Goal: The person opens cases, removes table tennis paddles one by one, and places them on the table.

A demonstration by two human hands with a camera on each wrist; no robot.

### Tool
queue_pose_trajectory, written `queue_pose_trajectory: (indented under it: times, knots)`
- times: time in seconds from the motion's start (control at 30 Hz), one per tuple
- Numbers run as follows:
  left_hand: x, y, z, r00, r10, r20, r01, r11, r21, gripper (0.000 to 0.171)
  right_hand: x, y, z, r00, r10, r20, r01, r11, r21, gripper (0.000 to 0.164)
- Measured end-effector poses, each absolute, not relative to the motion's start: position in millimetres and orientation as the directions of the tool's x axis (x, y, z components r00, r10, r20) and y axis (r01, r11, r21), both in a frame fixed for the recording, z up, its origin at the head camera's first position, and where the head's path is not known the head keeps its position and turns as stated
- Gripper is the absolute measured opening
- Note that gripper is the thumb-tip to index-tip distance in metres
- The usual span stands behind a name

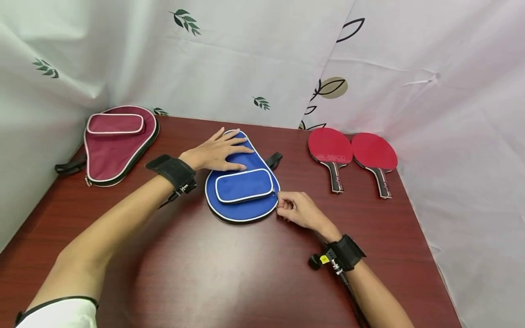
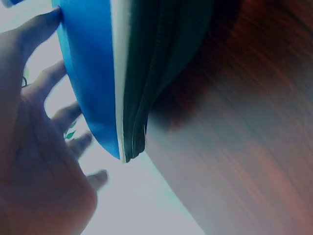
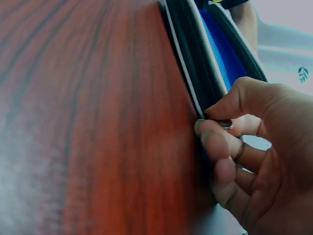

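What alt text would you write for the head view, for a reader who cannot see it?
A person's left grip, spread open, rests on a blue paddle-shaped case on a reddish-brown table, while the right grip pinches at the case's edge. A maroon case lies to the left; two red paddles lie side by side to the right.

Left fingers are covering part of the narrow end of the blue bag; right fingers are hiding most of the zip pull. Head view's bottom edge is cutting off both arms.
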State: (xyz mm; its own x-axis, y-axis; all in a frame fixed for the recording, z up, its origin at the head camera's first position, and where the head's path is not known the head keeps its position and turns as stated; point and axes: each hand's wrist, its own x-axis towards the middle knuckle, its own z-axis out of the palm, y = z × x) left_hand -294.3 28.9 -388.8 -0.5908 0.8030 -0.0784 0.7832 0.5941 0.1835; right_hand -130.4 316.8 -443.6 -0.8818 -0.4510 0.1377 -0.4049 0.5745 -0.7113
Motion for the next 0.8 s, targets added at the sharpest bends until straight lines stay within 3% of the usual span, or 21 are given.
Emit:
queue_pose_trajectory:
  times: [0.17, 0.6, 0.8]
  knots:
    - [-296, 30, -393, -0.562, 0.824, -0.07, 0.801, 0.563, 0.205, 0.063, -131, 318, -451, -0.886, -0.434, 0.166, -0.414, 0.573, -0.707, 0.025]
    - [-286, 28, -388, -0.679, 0.723, -0.124, 0.716, 0.69, 0.106, 0.068, -133, 323, -447, -0.871, -0.476, 0.124, -0.384, 0.501, -0.776, 0.023]
    - [-289, 24, -396, -0.642, 0.764, -0.059, 0.753, 0.643, 0.137, 0.066, -132, 325, -446, -0.87, -0.484, 0.097, -0.361, 0.489, -0.794, 0.021]
